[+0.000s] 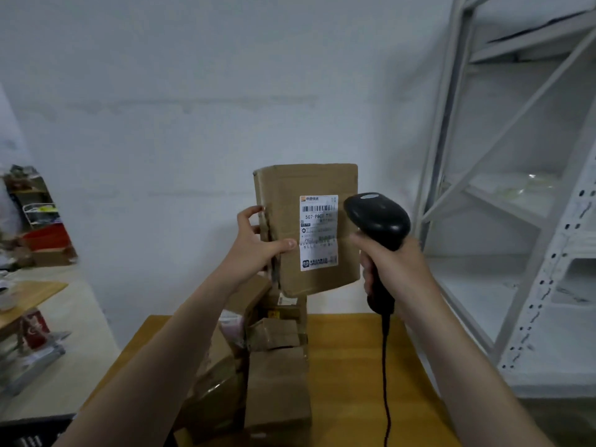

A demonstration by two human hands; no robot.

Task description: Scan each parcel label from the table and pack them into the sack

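Holding a cardboard parcel (306, 230) upright at frame centre, the left hand (258, 243) grips its edge while the right hand (393, 269) clasps the scanner (377, 217) beside its label (318, 232). More parcels (274, 366) wait on the bench (354, 366) below (sack unseen), so much remains.

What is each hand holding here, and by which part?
The left hand grips the cardboard parcel by its left edge; the right hand grips the black barcode scanner by its handle.
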